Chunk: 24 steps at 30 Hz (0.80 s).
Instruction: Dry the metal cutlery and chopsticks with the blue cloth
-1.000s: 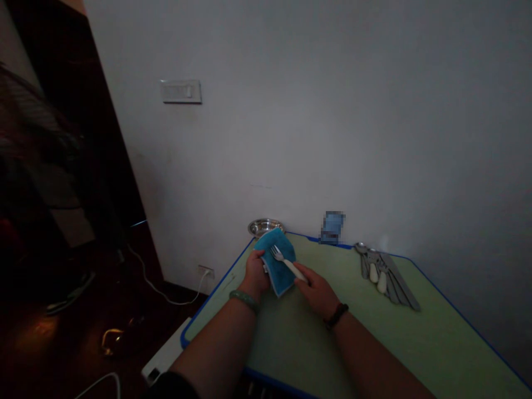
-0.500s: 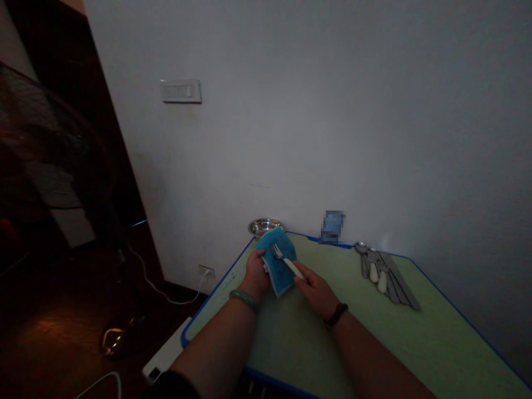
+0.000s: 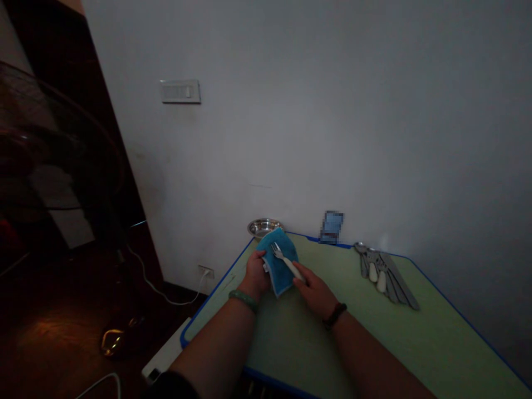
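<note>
My left hand is closed on a small blue cloth, thumb on top, the other fingers hidden beneath it. A fork with metal tines and a pale handle is gripped by its handle in my right hand. Its tines lie over the cloth, close to my left thumb; whether they press on it I cannot tell. Just behind the cloth stands a shiny metal bowl, partly covered by it. Several pieces of cutlery, some with pale handles, lie fanned out on the table to the right.
The light green table has a blue edge and stands against a white wall. A pixelated phone-like object leans at its back edge. On the left are a dark standing fan, a wall socket and a white cable.
Almost nothing differs. The fork and my right hand have shifted very slightly on the cloth, and the cloth's right edge has moved a little. My left hand keeps its place.
</note>
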Each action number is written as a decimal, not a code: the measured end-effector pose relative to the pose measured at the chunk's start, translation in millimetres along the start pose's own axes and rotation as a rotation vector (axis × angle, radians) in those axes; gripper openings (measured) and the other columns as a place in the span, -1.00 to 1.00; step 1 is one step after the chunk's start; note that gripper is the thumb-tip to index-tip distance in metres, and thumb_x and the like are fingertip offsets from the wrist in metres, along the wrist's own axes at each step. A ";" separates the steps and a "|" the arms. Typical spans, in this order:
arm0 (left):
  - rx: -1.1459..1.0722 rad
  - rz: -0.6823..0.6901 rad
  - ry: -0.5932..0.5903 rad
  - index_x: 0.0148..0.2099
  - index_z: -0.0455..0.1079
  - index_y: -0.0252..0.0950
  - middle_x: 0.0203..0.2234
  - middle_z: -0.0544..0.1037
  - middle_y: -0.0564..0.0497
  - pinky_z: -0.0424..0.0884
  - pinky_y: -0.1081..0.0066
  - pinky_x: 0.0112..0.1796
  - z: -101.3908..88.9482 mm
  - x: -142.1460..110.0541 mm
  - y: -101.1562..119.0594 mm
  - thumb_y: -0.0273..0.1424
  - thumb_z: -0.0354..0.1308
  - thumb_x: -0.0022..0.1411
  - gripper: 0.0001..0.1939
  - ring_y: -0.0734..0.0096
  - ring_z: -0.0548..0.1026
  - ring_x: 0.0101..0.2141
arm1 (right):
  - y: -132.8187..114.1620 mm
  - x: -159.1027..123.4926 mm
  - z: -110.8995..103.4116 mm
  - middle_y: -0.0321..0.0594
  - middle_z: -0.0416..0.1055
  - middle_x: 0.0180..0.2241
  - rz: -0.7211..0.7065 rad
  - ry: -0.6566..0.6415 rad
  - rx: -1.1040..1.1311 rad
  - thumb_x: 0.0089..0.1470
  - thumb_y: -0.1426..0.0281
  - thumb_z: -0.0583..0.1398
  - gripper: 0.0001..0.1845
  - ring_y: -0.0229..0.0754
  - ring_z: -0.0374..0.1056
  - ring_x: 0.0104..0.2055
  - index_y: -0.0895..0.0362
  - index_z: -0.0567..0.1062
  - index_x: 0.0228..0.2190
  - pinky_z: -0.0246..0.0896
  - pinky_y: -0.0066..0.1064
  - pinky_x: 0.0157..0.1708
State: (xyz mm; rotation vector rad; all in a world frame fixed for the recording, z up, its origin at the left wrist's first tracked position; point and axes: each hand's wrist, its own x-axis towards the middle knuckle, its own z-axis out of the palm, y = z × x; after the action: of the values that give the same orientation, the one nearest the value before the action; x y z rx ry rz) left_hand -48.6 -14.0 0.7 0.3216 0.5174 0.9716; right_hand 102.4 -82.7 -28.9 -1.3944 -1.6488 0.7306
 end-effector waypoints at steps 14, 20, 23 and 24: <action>0.006 0.032 -0.005 -0.08 0.32 -0.53 -0.50 0.55 -0.17 0.33 0.06 -0.16 -1.4 4.6 -1.0 -0.33 -0.12 0.01 -0.52 0.06 0.51 -0.34 | 1.9 1.1 -1.4 -0.24 0.24 0.06 -0.034 0.023 -0.042 0.01 0.32 0.07 -0.46 -0.19 0.17 0.09 0.02 0.22 0.07 0.01 -0.23 0.09; -0.041 0.006 -0.037 -0.06 0.32 -0.52 -0.47 0.56 -0.18 0.34 0.00 -0.21 -3.8 5.5 -0.5 -0.33 -0.10 0.01 -0.51 0.02 0.51 -0.35 | 3.9 2.7 -0.6 -0.24 0.25 0.06 -0.049 0.058 -0.027 0.02 0.30 0.06 -0.48 -0.18 0.16 0.09 0.03 0.24 0.06 0.00 -0.23 0.09; -0.032 0.015 -0.021 -0.05 0.31 -0.53 -0.47 0.56 -0.18 0.35 0.01 -0.22 -3.6 3.6 0.5 -0.32 -0.10 0.01 -0.50 0.02 0.51 -0.36 | 2.6 1.9 0.0 -0.22 0.27 0.04 -0.039 0.072 -0.030 0.02 0.27 0.06 -0.47 -0.18 0.19 0.06 0.04 0.23 0.06 0.05 -0.27 0.05; -0.014 0.019 -0.007 -0.05 0.31 -0.53 -0.46 0.56 -0.19 0.35 0.02 -0.22 -3.3 2.8 1.0 -0.32 -0.10 0.01 -0.49 0.03 0.51 -0.36 | 1.9 1.6 0.2 -0.21 0.31 -0.01 -0.024 0.081 -0.038 0.02 0.25 0.06 -0.47 -0.17 0.24 0.00 0.05 0.23 0.05 0.10 -0.28 0.00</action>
State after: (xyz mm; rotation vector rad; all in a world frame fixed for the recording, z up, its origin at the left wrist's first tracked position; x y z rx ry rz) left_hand -49.9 -11.0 -2.3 0.3175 0.5015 0.9914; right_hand 103.1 -80.7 -30.3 -1.4104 -1.6207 0.6237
